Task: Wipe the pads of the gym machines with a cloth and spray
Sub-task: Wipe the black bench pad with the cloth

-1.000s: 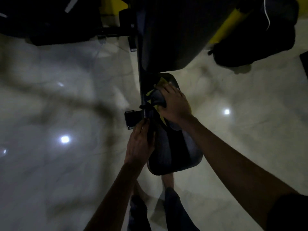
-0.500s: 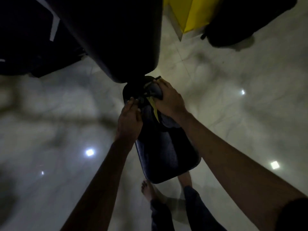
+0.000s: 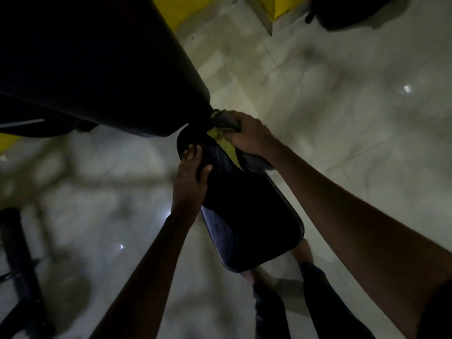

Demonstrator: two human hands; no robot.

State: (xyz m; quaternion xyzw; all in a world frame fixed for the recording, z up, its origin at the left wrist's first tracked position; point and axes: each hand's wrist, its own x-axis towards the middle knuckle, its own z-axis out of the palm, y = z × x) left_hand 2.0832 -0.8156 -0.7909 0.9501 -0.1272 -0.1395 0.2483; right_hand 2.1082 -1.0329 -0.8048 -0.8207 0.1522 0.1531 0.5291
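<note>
Right hand (image 3: 247, 135), fingers curled round bunched cloth (image 3: 223, 143), pressed seat pad's (image 3: 249, 216) far end; left hand's (image 3: 192, 177) fingers clasped its left edge. Backrest pad (image 3: 97, 69) seemingly awaited wiping.

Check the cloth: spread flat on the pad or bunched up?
Bunched up. The right hand grips the cloth in a wad at the far end of the seat pad; only a yellow tail trails loose.

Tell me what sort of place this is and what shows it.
Most likely a dimly lit gym: a black padded seat on a machine, a larger black pad above it, yellow frame parts and a glossy tiled floor. The right hand holds a cloth at the seat's far end.
</note>
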